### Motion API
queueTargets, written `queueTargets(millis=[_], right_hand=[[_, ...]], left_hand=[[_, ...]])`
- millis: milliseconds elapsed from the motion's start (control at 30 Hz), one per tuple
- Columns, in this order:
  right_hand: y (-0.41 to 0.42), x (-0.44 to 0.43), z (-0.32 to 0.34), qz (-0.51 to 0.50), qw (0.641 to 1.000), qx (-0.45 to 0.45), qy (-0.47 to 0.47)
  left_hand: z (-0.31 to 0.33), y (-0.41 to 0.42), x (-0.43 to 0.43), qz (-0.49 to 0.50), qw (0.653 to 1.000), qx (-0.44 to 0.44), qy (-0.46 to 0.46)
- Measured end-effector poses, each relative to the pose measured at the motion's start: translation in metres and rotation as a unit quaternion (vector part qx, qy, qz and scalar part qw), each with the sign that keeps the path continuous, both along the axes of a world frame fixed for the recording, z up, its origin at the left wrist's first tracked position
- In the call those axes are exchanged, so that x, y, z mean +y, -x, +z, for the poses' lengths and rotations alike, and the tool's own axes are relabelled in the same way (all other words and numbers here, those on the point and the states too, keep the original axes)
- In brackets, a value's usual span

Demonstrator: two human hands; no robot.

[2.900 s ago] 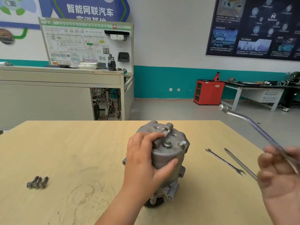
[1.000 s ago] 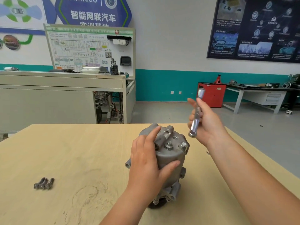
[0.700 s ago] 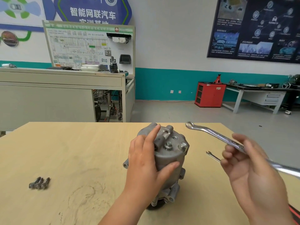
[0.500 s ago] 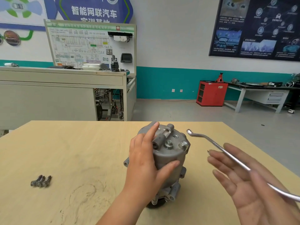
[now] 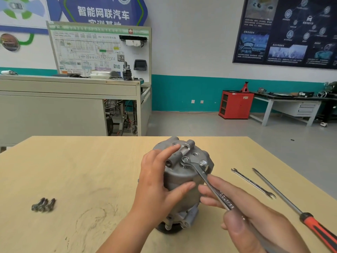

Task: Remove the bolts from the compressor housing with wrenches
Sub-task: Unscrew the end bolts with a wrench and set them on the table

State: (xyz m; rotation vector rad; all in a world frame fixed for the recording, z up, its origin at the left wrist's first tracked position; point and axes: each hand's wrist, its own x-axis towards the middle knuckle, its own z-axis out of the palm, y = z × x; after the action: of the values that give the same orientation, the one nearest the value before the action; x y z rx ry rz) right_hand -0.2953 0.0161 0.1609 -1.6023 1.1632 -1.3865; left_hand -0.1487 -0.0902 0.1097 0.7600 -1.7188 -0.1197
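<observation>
Bench (image 5: 73, 170): your right hand (image 5: 242, 212), grip clenched on the ring wrench (image 5: 204, 177), has now seated it on the compressor housing (image 5: 182, 181) centre bolt (image 5: 185, 159); left hand (image 5: 162, 181) clasps housing, loosening can start.

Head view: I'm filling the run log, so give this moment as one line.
left hand: steadies compressor housing | right hand: holds ring wrench | ring end on centre bolt | removed bolts: on table
</observation>
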Motion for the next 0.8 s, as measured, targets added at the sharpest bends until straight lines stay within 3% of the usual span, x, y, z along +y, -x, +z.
queueTargets(millis=[100, 167, 267, 300, 400, 500, 633, 700, 800], right_hand=[[0.005, 0.000, -0.003, 0.027, 0.999, -0.009, 0.024], [0.007, -0.002, -0.007, 0.064, 0.994, -0.088, 0.019], [0.020, -0.034, -0.014, -0.034, 0.964, -0.260, 0.034], [0.027, -0.053, -0.017, -0.088, 0.957, -0.275, 0.034], [0.037, -0.124, 0.001, -0.191, 0.967, -0.168, -0.013], [0.021, -0.177, 0.033, -0.123, 0.987, 0.036, -0.099], [-0.022, -0.200, 0.063, -0.081, 0.965, 0.235, -0.088], [-0.034, -0.200, 0.070, -0.079, 0.958, 0.269, -0.068], [-0.037, -0.199, 0.069, -0.023, 0.974, 0.219, -0.059]], left_hand=[[0.001, -0.003, -0.002, 0.002, 1.000, -0.023, -0.012], [0.001, -0.004, -0.002, -0.002, 0.999, -0.025, -0.022], [0.001, -0.005, 0.000, -0.012, 0.999, -0.029, -0.044], [0.001, -0.005, 0.001, -0.014, 0.998, -0.033, -0.051], [0.002, -0.005, 0.002, -0.016, 0.997, -0.043, -0.065], [0.003, -0.004, 0.003, -0.010, 0.996, -0.051, -0.065], [0.004, -0.001, 0.003, 0.009, 0.997, -0.059, -0.044], [0.003, -0.001, 0.003, 0.018, 0.998, -0.057, -0.032], [0.003, -0.001, 0.003, 0.020, 0.998, -0.057, -0.022]])
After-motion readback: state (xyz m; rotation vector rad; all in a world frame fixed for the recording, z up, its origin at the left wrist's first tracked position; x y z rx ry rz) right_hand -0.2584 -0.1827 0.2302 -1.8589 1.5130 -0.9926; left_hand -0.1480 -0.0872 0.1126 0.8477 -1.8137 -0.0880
